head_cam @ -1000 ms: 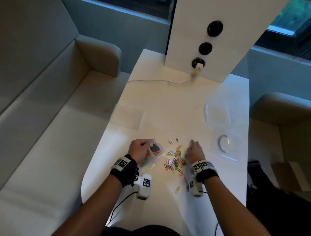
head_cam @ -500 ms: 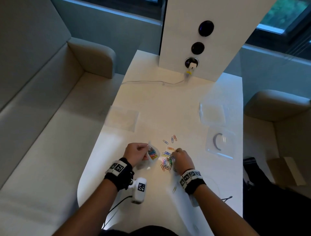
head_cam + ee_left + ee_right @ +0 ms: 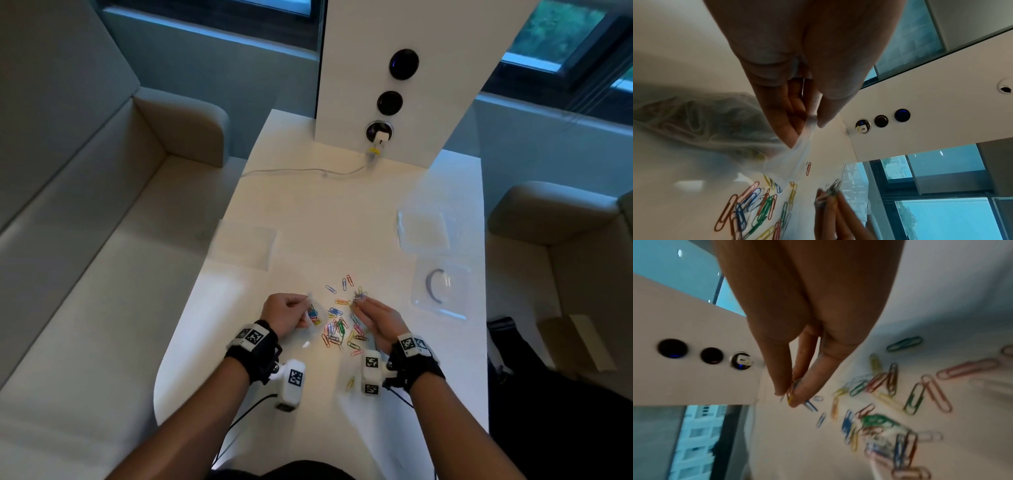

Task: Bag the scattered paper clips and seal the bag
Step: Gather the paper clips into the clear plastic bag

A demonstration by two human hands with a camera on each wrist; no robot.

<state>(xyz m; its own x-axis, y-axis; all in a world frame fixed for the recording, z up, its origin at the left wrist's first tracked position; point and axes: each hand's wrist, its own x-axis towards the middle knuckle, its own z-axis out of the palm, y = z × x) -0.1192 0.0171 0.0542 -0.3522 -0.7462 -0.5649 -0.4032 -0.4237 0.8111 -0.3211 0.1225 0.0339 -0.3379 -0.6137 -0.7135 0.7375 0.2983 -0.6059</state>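
Several coloured paper clips [image 3: 339,329] lie scattered on the white table [image 3: 342,222] between my hands. My left hand [image 3: 286,310] pinches the rim of a small clear bag [image 3: 313,315] that holds several clips; in the left wrist view the bag [image 3: 715,120] hangs from thumb and fingers of the left hand [image 3: 807,116]. My right hand [image 3: 371,317] is lifted just right of the pile and pinches a small bunch of clips [image 3: 359,295] at its fingertips. The right wrist view shows the right hand [image 3: 791,392] gripping that bunch above the scattered clips [image 3: 879,402].
Clear plastic bags lie at the table's left edge [image 3: 245,245] and right side [image 3: 424,229]; another [image 3: 442,287] holds a grey curved piece. A lone yellow clip [image 3: 350,383] lies near my right wrist. A white panel [image 3: 394,85] with sockets and a cable stands at the back.
My right hand gathered clips from the pile, lifted and now holds a bunch at its fingertips. My left hand kept holding the bag in about the same place.
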